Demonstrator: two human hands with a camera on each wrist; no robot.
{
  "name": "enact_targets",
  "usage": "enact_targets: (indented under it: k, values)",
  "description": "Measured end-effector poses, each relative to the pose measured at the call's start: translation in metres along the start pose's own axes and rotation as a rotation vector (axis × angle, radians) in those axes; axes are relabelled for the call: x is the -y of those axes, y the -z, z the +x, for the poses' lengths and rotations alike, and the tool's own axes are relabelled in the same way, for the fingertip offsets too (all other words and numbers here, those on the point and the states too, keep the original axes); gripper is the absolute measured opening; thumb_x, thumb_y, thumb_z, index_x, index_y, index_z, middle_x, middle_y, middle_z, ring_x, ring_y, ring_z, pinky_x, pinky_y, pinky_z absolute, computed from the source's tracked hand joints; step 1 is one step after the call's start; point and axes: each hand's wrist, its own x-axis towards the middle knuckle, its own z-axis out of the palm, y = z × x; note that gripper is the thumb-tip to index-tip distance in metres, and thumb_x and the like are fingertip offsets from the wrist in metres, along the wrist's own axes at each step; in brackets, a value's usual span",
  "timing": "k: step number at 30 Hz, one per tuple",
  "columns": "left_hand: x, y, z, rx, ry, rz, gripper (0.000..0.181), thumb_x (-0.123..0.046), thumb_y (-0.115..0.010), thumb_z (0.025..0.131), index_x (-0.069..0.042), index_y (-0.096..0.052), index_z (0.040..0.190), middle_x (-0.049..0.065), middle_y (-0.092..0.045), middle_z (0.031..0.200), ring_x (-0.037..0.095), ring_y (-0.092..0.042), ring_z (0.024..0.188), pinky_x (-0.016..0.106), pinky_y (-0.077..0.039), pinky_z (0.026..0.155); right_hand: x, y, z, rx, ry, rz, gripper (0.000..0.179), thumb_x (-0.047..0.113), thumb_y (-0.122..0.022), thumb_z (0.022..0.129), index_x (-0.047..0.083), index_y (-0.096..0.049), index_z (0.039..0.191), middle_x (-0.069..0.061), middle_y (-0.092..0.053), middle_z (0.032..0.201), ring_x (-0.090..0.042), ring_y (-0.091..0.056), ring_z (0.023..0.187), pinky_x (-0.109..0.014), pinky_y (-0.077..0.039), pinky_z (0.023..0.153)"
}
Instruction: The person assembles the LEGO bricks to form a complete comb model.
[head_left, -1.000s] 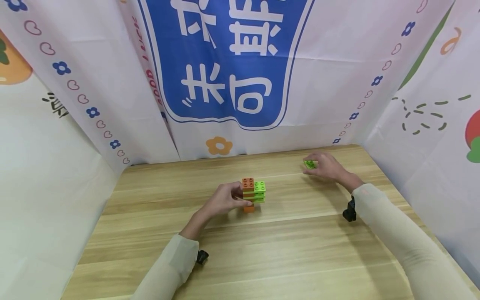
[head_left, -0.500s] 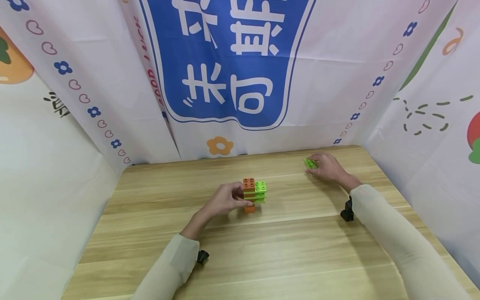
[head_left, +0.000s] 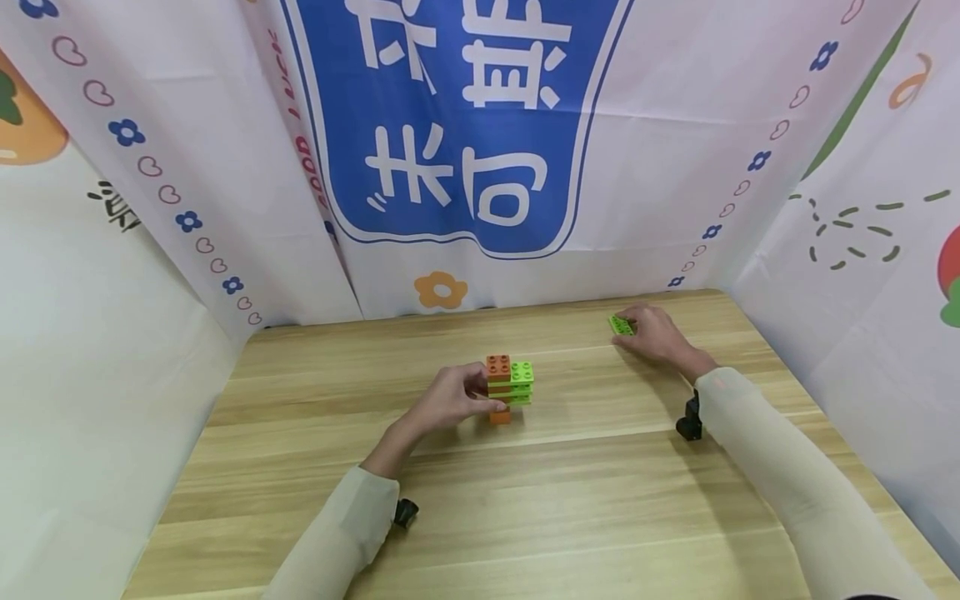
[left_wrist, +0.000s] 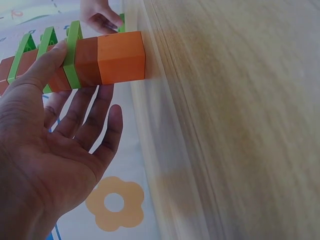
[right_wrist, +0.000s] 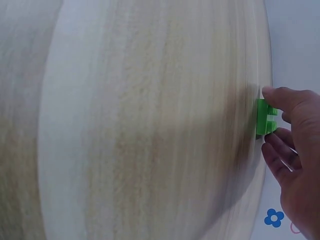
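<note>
My left hand (head_left: 450, 396) grips an upright stack of building blocks (head_left: 498, 367) near the middle of the table, thumb on the near side. In the left wrist view, orange and brown blocks (left_wrist: 121, 57) alternate with thin green plates (left_wrist: 71, 60); the plates jut out on one side, to the right in the head view. At the back right, my right hand (head_left: 652, 331) pinches a flat green building block (head_left: 621, 326). Up close in the right wrist view, the green block (right_wrist: 261, 116) sits between thumb and fingers, its studs facing the palm and its base right at the tabletop.
The light wooden table (head_left: 525, 517) runs back to a white printed curtain (head_left: 660, 167) with a blue panel (head_left: 450, 212). More printed sheets (head_left: 847, 300) stand at the left and right sides. Each wrist wears a black camera (head_left: 406, 512).
The right hand has shifted its fingers on the green block, and its forearm has drawn slightly left. More of the block's top shows now. The left hand and stack stay put.
</note>
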Motion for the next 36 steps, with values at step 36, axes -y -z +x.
enact_targets:
  k: [36]
  values:
    - [-0.002,0.001,0.0,0.008,-0.009,0.004,0.027,-0.02,-0.089,0.089,-0.008,-0.07,0.105,0.002,-0.076,0.098,0.02,-0.069,0.085,0.026,-0.057,0.073,0.005,0.01,-0.014,0.095,0.012,0.102,0.041,-0.002,-0.077,0.085,-0.007,-0.072,0.125,-0.026,-0.073,0.121,-0.04,-0.072,0.105,-0.053,-0.06,0.088]
